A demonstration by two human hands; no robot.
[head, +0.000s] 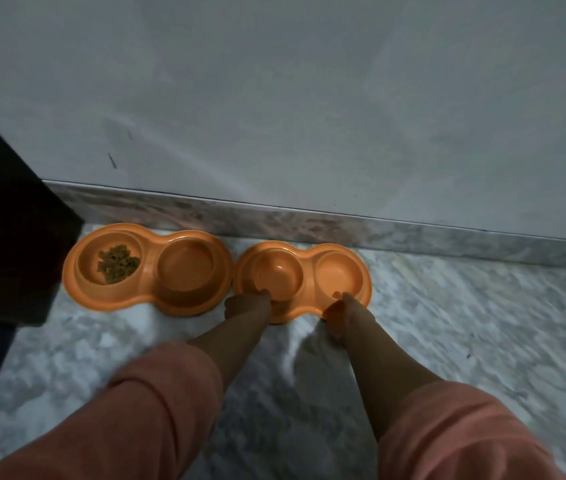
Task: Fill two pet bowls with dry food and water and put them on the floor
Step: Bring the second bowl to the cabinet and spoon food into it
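Observation:
Two orange double pet bowls lie side by side on the marble floor by the wall. The left double bowl [151, 295] has brown dry food [117, 264] in its left cup; its right cup looks bare. The right double bowl [304, 255] shows no food in either cup; water cannot be made out. My left hand [245, 304] grips that bowl's near rim at the left cup. My right hand [338, 315] grips the near rim at the right cup. Both forearms wear pink sleeves.
A white wall [309, 98] with a marble skirting [274, 221] runs right behind the bowls. A dark piece of furniture [4, 220] stands at the left, close to the left bowl. Grey-white marble floor [465, 323] stretches to the right.

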